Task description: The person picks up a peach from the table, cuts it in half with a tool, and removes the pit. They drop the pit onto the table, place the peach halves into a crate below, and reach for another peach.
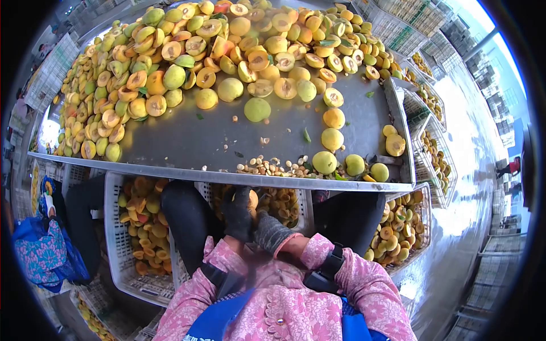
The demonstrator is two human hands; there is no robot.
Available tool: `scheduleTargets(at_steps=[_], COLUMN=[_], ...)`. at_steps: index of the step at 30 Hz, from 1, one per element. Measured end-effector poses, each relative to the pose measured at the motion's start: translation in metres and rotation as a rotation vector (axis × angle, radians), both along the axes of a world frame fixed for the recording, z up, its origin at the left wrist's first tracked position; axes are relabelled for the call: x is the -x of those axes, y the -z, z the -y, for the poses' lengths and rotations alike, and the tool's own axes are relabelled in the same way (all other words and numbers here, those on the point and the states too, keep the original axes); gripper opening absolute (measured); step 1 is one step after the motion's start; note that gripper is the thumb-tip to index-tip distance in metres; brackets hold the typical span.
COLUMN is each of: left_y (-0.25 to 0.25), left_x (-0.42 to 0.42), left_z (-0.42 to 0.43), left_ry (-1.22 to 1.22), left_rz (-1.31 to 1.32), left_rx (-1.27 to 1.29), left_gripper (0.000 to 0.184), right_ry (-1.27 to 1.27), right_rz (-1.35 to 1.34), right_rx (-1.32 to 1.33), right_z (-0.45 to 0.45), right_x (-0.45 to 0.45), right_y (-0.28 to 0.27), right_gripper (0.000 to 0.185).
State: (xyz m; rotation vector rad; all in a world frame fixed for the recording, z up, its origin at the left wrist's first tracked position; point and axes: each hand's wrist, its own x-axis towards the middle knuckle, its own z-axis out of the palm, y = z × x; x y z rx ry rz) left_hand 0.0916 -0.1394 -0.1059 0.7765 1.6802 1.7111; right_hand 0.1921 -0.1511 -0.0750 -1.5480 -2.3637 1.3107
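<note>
My left hand (238, 215), in a dark glove, is closed around a yellow peach (253, 200) just below the table's front edge. Beside it, my right hand (274, 232) wears a grey knitted glove, its fingers curled in towards the left hand. Whatever the right hand grips is hidden. Under both hands stands a white crate (304, 211) with peach halves in it. A large heap of whole and halved peaches (193, 45) covers the back and left of the metal table (187, 139). Several loose pits (273, 168) lie along the front edge.
White crates of peaches stand at left (115, 250) and right (426, 219) of my legs. More filled crates (435, 162) line the table's right side. A raised rim (222, 177) runs along the table front. Another person (42, 244) sits at far left.
</note>
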Motion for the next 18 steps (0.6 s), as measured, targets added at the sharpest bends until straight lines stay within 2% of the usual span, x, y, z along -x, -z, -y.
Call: scheduleTargets(at_steps=[3,5,6,7,9,11,12,13,15,16,17,18], left_y=[-0.008,-0.021,-0.022,-0.022,-0.017,-0.016,-0.017,-0.02,-0.035,-0.016,0.019,0.021], left_x=[0.007,0.013,0.015,0.017,0.019,0.02,0.02,0.018,0.012,0.014,0.018,0.018], left_z=[-0.002,0.0,0.002,0.004,0.005,0.003,0.003,0.005,0.007,0.012,0.018,0.021], left_ry=[0.101,0.196,0.241,0.287,0.36,0.416,0.441,0.447,0.443,0.515,0.588,0.62], left_rz=[-0.244,-0.248,-0.241,-0.234,-0.287,-0.349,-0.384,-0.103,0.454,0.36,0.264,0.132], left_rx=[-0.032,-0.051,-0.053,-0.055,-0.077,-0.153,-0.202,-0.126,0.025,0.035,0.045,0.018], left_gripper=[0.025,0.024,0.024,0.024,0.023,0.024,0.024,0.024,0.025,0.026,0.027,0.027], right_ry=[-0.043,-0.393,-0.566,-0.62,-0.503,-0.615,-0.779,-0.929,-0.288,0.079,-0.018,-0.114], right_rz=[-0.063,-0.105,-0.128,-0.091,-0.107,-0.187,-0.258,-0.326,-0.579,-0.656,-0.706,-0.752], right_rx=[0.041,-0.107,-0.181,-0.057,0.229,0.083,-0.209,-0.509,0.534,1.035,0.918,0.797], right_z=[-0.008,-0.019,-0.029,-0.034,-0.041,-0.043,-0.042,-0.04,-0.031,-0.026,-0.022,-0.018], right_x=[-0.006,-0.02,-0.02,-0.027,-0.03,-0.038,-0.044,-0.047,-0.045,-0.046,-0.049,-0.052], right_y=[0.015,0.035,0.019,-0.003,-0.037,-0.041,-0.038,-0.037,-0.055,-0.061,-0.055,-0.04], right_gripper=[0.02,0.018,0.017,0.018,0.02,0.023,0.026,0.029,0.028,0.028,0.029,0.03])
